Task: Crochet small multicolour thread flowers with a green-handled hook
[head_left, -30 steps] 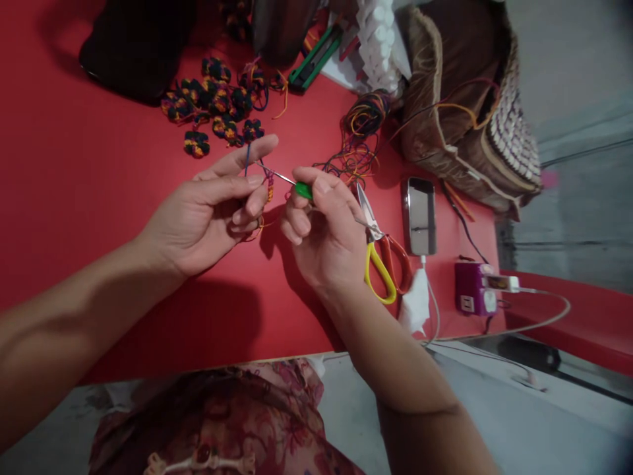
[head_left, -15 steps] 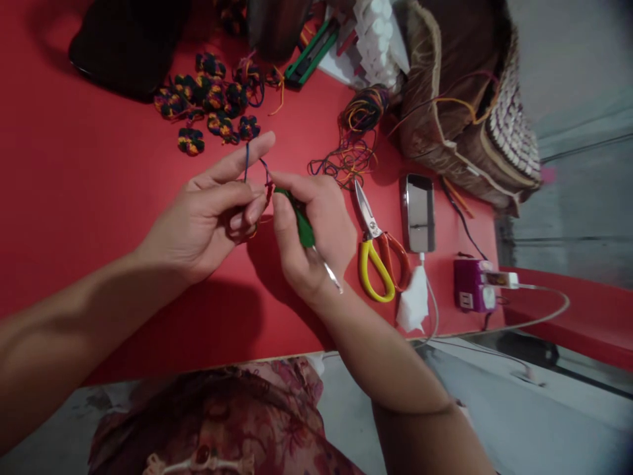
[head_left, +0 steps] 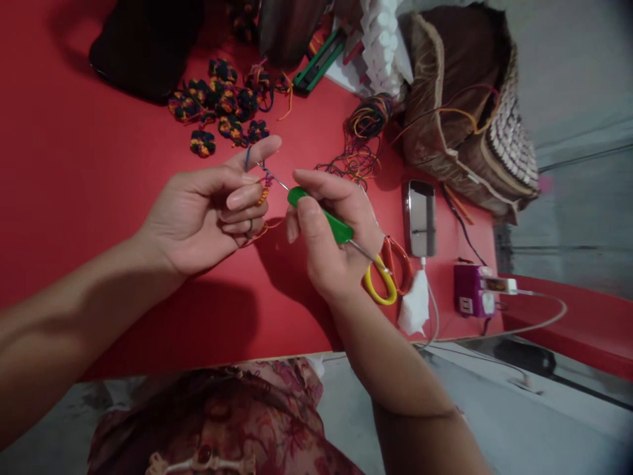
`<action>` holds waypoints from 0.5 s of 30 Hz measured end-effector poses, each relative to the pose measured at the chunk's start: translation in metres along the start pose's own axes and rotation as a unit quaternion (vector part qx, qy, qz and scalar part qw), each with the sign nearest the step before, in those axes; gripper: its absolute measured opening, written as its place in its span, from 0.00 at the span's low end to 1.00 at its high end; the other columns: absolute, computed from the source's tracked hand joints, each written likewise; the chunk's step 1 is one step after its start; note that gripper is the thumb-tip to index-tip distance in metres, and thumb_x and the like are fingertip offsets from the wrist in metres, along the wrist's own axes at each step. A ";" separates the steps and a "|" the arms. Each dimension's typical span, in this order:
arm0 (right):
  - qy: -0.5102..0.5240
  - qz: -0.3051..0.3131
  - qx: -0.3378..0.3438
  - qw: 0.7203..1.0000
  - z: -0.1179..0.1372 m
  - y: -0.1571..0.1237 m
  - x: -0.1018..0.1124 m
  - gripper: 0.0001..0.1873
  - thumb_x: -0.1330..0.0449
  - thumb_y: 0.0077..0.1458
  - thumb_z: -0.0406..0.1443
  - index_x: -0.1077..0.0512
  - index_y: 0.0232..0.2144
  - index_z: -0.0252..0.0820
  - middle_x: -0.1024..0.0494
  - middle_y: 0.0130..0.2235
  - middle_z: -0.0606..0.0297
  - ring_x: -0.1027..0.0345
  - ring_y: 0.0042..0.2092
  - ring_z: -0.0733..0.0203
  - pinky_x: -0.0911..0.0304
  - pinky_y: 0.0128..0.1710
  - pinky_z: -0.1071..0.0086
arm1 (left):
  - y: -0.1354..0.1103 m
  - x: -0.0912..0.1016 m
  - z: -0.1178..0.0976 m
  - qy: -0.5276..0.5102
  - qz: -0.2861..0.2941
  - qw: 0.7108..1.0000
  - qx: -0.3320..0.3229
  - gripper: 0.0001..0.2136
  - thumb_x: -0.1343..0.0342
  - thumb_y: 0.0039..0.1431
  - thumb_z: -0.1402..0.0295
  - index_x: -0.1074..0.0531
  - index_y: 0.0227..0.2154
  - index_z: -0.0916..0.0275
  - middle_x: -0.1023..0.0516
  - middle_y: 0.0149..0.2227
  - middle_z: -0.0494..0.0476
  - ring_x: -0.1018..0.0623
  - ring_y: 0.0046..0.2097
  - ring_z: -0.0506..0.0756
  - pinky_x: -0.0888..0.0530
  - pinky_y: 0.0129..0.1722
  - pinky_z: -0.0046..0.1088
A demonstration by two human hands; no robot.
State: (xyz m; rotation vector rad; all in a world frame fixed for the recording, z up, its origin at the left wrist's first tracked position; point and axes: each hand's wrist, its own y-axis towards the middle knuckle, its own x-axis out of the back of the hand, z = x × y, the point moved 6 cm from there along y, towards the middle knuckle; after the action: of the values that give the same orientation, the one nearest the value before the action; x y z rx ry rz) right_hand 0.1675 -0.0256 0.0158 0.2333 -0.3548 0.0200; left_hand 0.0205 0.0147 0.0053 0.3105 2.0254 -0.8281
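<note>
A crochet hook with a green handle [head_left: 337,226] lies in my right hand [head_left: 341,224], gripped between thumb and fingers. Its thin metal shaft points left to a small crocheted piece [head_left: 264,191] in purple and orange yarn. My left hand [head_left: 212,211] pinches that piece between thumb and fingers, its index finger stretched out with blue yarn [head_left: 248,158] looped round it. The hook's tip is at the yarn just above the piece. An orange strand [head_left: 267,227] trails below the left fingers. Partly behind my right hand are scissors [head_left: 380,284] with yellow and red handles.
Small multicoloured crocheted flowers [head_left: 227,99] lie beyond my left hand. A tangled yarn ball [head_left: 368,119], a green cutter [head_left: 319,63] and a brown bag [head_left: 430,125] stand at the back. To the right are a phone [head_left: 420,218] on a cable and a purple adapter [head_left: 472,290].
My right hand has moved right and slightly down, baring the hook's shaft and covering more of the scissors. My left fingers have curled differently, so more of the crocheted piece shows.
</note>
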 end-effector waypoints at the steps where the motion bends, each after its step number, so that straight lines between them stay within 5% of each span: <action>1: 0.039 -0.031 0.000 0.999 0.000 0.001 0.003 0.11 0.38 0.76 0.49 0.20 0.56 0.68 0.16 0.43 0.65 0.25 0.34 0.52 0.23 0.41 0.52 | 0.000 0.000 -0.002 -0.002 -0.010 1.000 0.004 0.17 0.48 0.62 0.82 0.18 0.47 0.66 0.43 0.16 0.44 0.49 0.19 0.47 0.46 0.19 0.22; 4: 0.130 -0.066 0.009 0.989 0.000 0.004 0.006 0.06 0.31 0.72 0.48 0.17 0.48 0.64 0.19 0.33 0.70 0.31 0.27 0.58 0.29 0.32 0.58 | 0.001 0.001 -0.006 -0.001 -0.037 0.999 0.010 0.19 0.52 0.64 0.82 0.17 0.47 0.67 0.46 0.15 0.43 0.49 0.17 0.46 0.48 0.18 0.20; 9: 0.136 -0.061 -0.029 0.988 -0.014 0.008 0.009 0.18 0.30 0.67 0.57 0.17 0.49 0.55 0.19 0.32 0.67 0.32 0.26 0.60 0.29 0.30 0.59 | 0.002 0.005 -0.008 -0.015 -0.043 0.999 0.027 0.18 0.47 0.62 0.81 0.17 0.50 0.67 0.46 0.15 0.43 0.48 0.16 0.46 0.47 0.16 0.21; 15: 0.182 -0.065 0.016 0.981 0.002 0.011 0.019 0.03 0.28 0.68 0.43 0.12 0.41 0.56 0.20 0.30 0.70 0.36 0.23 0.65 0.33 0.26 0.64 | 0.001 0.012 -0.008 -0.038 -0.068 0.995 0.069 0.20 0.49 0.68 0.79 0.20 0.58 0.71 0.46 0.14 0.41 0.51 0.16 0.45 0.50 0.16 0.20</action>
State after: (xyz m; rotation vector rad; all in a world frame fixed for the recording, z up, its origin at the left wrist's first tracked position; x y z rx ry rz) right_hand 0.1842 -0.0154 0.0264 0.2783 0.0264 -0.0605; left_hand 0.0086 0.0195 -0.0017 0.2164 1.9384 -1.0526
